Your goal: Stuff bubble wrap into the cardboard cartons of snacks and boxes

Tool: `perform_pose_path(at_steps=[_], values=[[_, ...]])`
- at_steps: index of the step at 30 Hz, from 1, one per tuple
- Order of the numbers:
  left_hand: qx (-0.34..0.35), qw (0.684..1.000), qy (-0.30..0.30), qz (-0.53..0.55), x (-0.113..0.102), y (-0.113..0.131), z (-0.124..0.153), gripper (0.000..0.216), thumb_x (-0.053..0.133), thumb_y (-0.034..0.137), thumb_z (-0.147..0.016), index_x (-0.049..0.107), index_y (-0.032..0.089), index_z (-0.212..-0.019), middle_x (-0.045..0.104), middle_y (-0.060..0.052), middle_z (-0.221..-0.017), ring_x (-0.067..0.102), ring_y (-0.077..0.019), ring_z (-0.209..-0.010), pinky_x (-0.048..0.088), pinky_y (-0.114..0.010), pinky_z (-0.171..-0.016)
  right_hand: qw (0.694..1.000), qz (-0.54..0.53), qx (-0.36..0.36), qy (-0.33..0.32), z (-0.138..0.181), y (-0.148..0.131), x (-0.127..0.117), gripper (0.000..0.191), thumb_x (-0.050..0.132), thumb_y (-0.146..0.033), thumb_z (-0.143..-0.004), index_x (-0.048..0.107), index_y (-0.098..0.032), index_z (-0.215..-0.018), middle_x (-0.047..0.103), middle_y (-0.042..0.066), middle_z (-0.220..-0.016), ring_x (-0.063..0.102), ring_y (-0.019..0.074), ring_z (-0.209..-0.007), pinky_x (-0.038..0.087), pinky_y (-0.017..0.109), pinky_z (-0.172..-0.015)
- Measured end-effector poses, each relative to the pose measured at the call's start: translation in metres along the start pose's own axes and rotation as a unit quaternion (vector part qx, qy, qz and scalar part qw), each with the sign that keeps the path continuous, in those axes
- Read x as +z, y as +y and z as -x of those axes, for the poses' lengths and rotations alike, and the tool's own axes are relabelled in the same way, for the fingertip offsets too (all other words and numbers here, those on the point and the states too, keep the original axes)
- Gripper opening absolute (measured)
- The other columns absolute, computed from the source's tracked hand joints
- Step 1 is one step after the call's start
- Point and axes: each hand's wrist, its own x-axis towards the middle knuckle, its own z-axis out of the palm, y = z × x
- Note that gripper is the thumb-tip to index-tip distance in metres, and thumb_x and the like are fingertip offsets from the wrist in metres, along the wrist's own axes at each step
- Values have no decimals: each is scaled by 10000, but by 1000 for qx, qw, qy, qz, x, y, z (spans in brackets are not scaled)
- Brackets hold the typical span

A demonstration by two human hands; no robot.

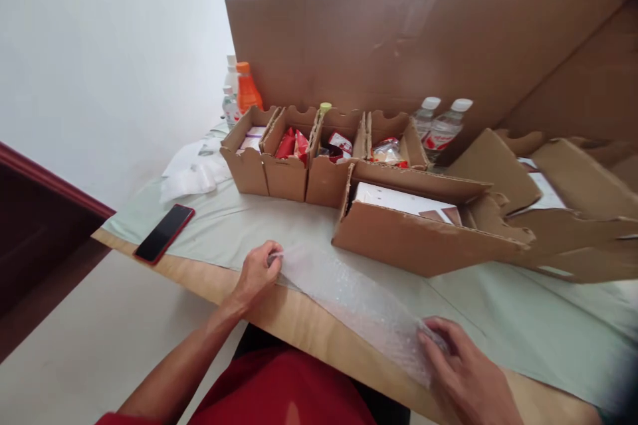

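A clear strip of bubble wrap stretches between my two hands along the table's front edge. My left hand pinches its left end, and a small dark thing that I cannot make out shows between the thumb and fingers. At the other end, my right hand has its fingers closed on the wrap's edge. Just beyond the strip stands a long cardboard box with a white carton inside.
Several open cardboard bins hold red packets and other goods. A phone lies at the left edge, near crumpled clear plastic. Bottles stand behind, before a tall cardboard panel. More boxes crowd the right.
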Motion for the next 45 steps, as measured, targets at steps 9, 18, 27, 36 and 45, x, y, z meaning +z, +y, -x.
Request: perform_pose_path(at_steps=[9, 18, 27, 36, 45], values=[[71, 995, -59, 32, -3, 17, -121, 419, 666, 171, -809, 641, 138, -1226, 710, -171, -1227, 641, -347, -1188, 466, -520, -1068, 946, -300, -21, -123, 72, -126, 76, 570, 577, -369, -959, 507, -246, -1511, 652, 100, -1403, 649, 253, -1254, 544, 351, -1027], [209, 920, -275, 186, -59, 4, 41, 726, 576, 105, -741, 525, 324, -1432, 559, -60, -1512, 433, -295, -1469, 438, -532, -1156, 827, -462, 148, -284, 57, -145, 52, 490, 633, -626, -903, 726, -220, -1160, 722, 46, -811, 646, 180, -692, 531, 299, -711], [-8, 984, -114, 137, -8, 15, 50, 477, 515, 224, -896, 575, 176, -1367, 710, -49, -883, 676, -215, -825, 575, -379, -805, 857, -500, 67, -106, 24, -148, 55, 560, 562, -468, -1002, 407, -274, -1504, 723, 89, -1096, 708, 190, -833, 569, 313, -697], [37, 996, -71, 36, 14, 6, 49, 633, 568, 153, -862, 443, 171, -1483, 667, -7, -789, 644, -224, -750, 545, -368, -759, 932, 30, -360, -9, 8, -135, 78, 358, 518, -72, -919, 640, -173, -1241, 677, 143, -1326, 603, 316, -1238, 525, 487, -929], [167, 981, -65, 70, -19, 21, 79, 421, 590, 156, -883, 599, 209, -1301, 704, -104, -1109, 643, -278, -1030, 530, -447, -912, 930, -40, -360, -58, 0, -146, 70, 262, 454, -53, -978, 647, -186, -1095, 761, 57, -984, 665, 205, -895, 494, 386, -854]])
